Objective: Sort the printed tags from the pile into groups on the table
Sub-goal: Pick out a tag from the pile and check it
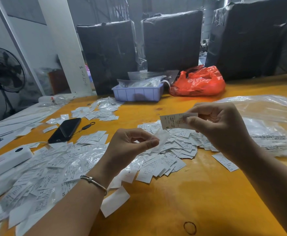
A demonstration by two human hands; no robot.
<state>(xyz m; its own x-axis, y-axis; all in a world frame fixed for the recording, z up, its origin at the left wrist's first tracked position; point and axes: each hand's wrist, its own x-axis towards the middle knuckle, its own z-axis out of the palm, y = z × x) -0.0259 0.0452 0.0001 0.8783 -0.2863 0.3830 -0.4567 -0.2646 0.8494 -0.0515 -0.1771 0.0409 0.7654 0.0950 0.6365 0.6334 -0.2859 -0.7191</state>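
Rubber band (pixel 190 228): lying on the table (pixel 198 193), nearest the camera.
Left hand (pixel 130 145): pinching a clear sleeve (pixel 161 138) over the tag pile (pixel 164 155).
Right hand (pixel 219 126): pinching one printed tag (pixel 172 121), marked S, above the tag pile.
Phone (pixel 65 130): lying left of the tag pile.

Tags (pixel 176 120) matt paper; table (pixel 181 198) glossy wood; red bag (pixel 198 81) shiny plastic.

Hands sort printed tags over a yellow surface (pixel 181 193).
The right hand (pixel 221 128) pinches an "S" tag (pixel 172 121); the left hand (pixel 129 147) pinches a clear wrapper (pixel 161 138).
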